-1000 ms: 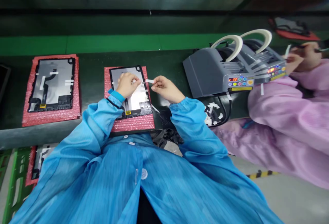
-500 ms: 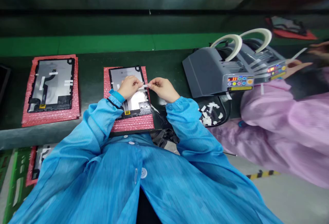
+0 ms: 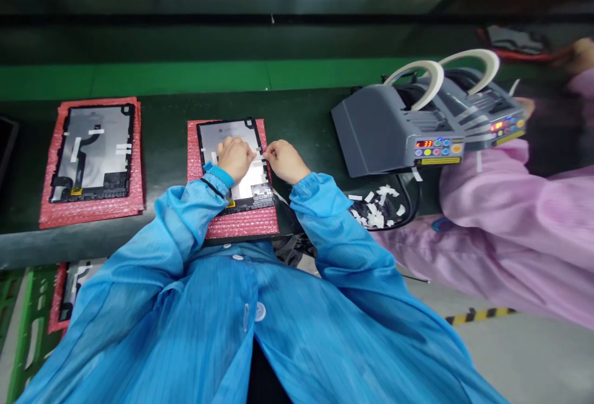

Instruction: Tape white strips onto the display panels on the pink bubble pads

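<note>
A tablet back panel (image 3: 226, 134) lies open side up on a pink bubble-wrap sheet (image 3: 241, 222) on the dark belt right in front of me. My left hand (image 3: 235, 158) rests on the panel with its fingers curled. My right hand (image 3: 284, 161) is at the panel's right edge, fingers pinched. Fingertips of both hands meet over a short white tape strip (image 3: 259, 151), which is mostly hidden and sits low against the panel's right side. Both arms are in blue sleeves.
A second panel (image 3: 95, 150) on pink wrap lies to the left. Two grey tape dispensers (image 3: 394, 128) (image 3: 482, 107) stand at the right, with a black tray of white paper scraps (image 3: 378, 206) in front. A co-worker's pink sleeve (image 3: 510, 206) fills the right side.
My right hand carried the tape strip left to the panel's edge; my left hand's fingers took its other end. Both hands have lowered it onto the panel. The co-worker's hands moved away to the right.
</note>
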A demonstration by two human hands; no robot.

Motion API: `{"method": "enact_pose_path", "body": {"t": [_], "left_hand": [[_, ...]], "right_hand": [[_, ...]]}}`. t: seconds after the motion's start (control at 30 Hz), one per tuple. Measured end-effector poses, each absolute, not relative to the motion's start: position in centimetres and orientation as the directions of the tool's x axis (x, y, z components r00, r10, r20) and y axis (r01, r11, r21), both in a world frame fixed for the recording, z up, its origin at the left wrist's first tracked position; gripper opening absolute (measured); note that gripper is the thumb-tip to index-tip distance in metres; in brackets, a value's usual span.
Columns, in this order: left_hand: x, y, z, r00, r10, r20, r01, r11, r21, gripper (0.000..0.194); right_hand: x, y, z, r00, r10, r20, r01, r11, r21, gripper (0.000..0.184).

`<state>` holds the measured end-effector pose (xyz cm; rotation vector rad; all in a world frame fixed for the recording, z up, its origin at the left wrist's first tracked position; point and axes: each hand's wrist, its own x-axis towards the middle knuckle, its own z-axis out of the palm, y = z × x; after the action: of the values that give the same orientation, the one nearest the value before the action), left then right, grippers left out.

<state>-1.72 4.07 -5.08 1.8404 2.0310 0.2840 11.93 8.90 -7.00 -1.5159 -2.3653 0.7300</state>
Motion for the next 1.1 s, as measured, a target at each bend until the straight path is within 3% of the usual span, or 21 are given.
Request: {"method": "enact_pose_path", "body": {"t": [0.33,0.47,0.6,0.7,0.8,0.87,0.93,1.0,1.1], "left_hand": [[-1.5,4.1,-5.4,-0.062,0.989,-0.135,0.921,0.109,0.374,0.021],[-1.7,4.1,-5.6,-0.080,0.993,-0.089,0.913,0.109,0.392,0.015],[-1.9,4.0,-5.6,-0.074,0.995,-0.064,0.893,0.095,0.441,0.016],[-1.7,4.1,-5.4,-0.034,0.997,-0.074,0.907,0.062,0.417,0.017],[-1.9,4.0,-4.8,-0.006,0.995,-0.098,0.924,0.043,0.379,0.017],[-3.0,3.4,-4.1,0.013,0.994,-0.107,0.934,0.026,0.356,0.024],[-4.8,1.9,-3.3,-0.043,0.997,-0.064,0.943,0.062,0.328,0.033],[-6.6,-0.3,-2.7,-0.194,0.981,-0.013,0.938,0.189,0.290,0.030],[-7.9,-3.3,-2.8,-0.375,0.925,-0.056,0.900,0.378,0.215,0.028]], "right_hand": [[11.8,9.1,-7.4,-0.442,0.897,-0.035,0.795,0.373,-0.478,0.014],[12.4,8.6,-6.7,-0.350,0.935,-0.052,0.821,0.279,-0.498,0.011],[13.1,6.7,-6.8,-0.370,0.927,0.062,0.788,0.349,-0.507,0.027],[12.9,4.9,-7.4,-0.473,0.877,0.090,0.779,0.464,-0.422,0.039],[12.8,4.0,-7.5,-0.494,0.868,0.058,0.815,0.485,-0.317,0.042],[13.0,4.0,-7.1,-0.491,0.870,0.048,0.819,0.480,-0.316,0.040],[13.3,4.2,-6.6,-0.450,0.890,0.075,0.814,0.443,-0.377,0.037],[13.5,4.3,-6.2,-0.375,0.924,0.077,0.816,0.368,-0.447,0.033],[12.9,3.9,-5.6,-0.303,0.951,-0.054,0.855,0.246,-0.457,0.024]]}}
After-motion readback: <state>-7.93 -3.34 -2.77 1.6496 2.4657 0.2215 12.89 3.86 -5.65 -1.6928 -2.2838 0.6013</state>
